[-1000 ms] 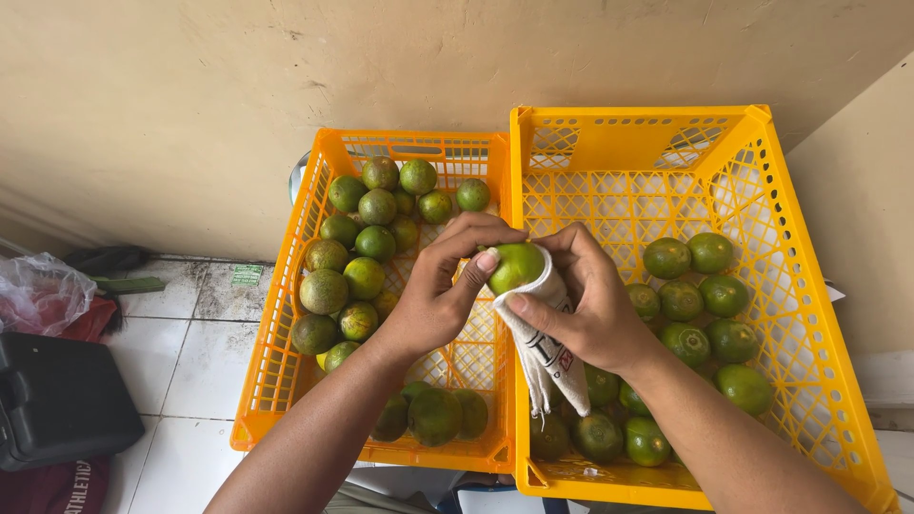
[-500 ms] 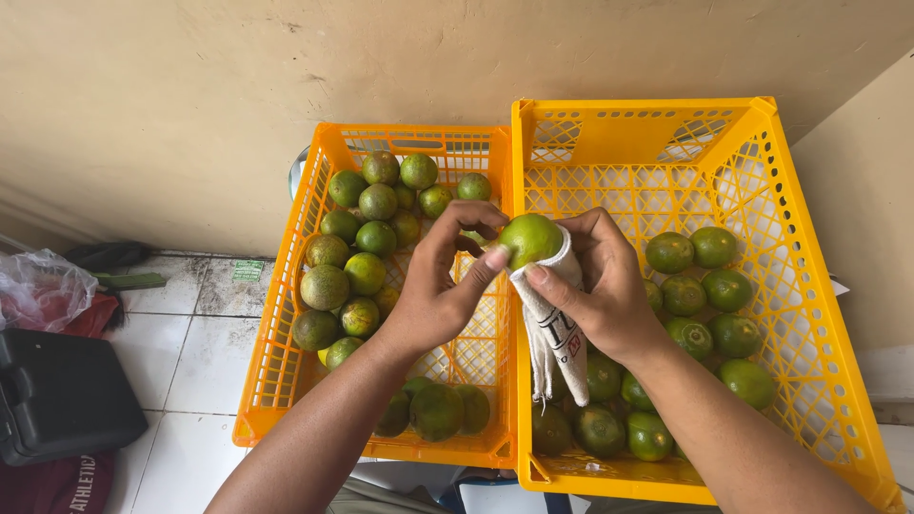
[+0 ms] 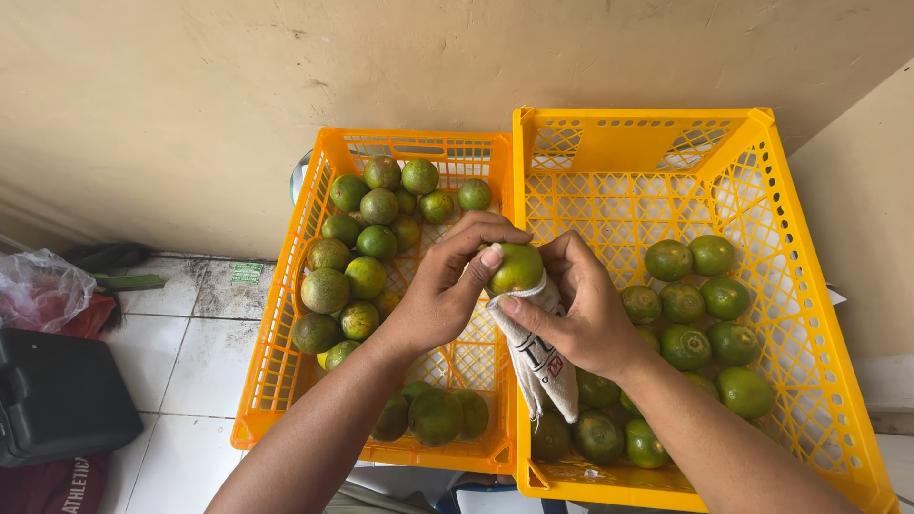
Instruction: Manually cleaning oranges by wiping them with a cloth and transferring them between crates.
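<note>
A green citrus fruit (image 3: pixel 517 267) is held between both hands above the seam where two orange plastic crates meet. My left hand (image 3: pixel 443 290) grips it from the left, thumb on its side. My right hand (image 3: pixel 581 314) holds it from the right through a white cloth (image 3: pixel 541 357) that hangs down below the fruit. The left crate (image 3: pixel 276 352) holds several green fruits at its far and near ends. The right crate (image 3: pixel 809 314) holds several more along its right and near sides.
A beige wall rises behind the crates. On the white tiled floor (image 3: pixel 190 352) to the left lie a black case (image 3: pixel 57 395), a clear plastic bag (image 3: pixel 43 286) and a red cloth (image 3: pixel 52 485).
The fruit has been turned in the cloth between the fingers, with more of it now exposed. Both hands stayed over the crate seam.
</note>
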